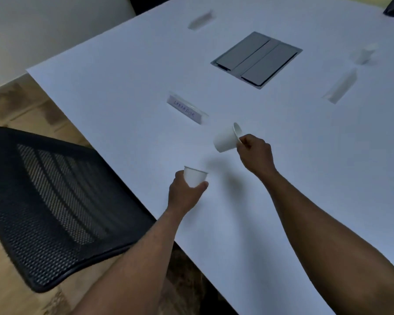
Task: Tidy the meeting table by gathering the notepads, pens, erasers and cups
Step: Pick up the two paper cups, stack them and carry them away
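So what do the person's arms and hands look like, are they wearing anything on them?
Both forearms are bare as far as the picture shows, with no sleeves reaching into view. The left hand and the right hand wear no gloves, and no watch, bracelet or ring shows on either wrist or on the fingers that are visible.

Both bare forearms reaching forward. Left grip (pixel 184 193) low and near, fingers and thumb curled round something held upright. Right grip (pixel 256 153) farther out, pinching with thumb and fingertips.
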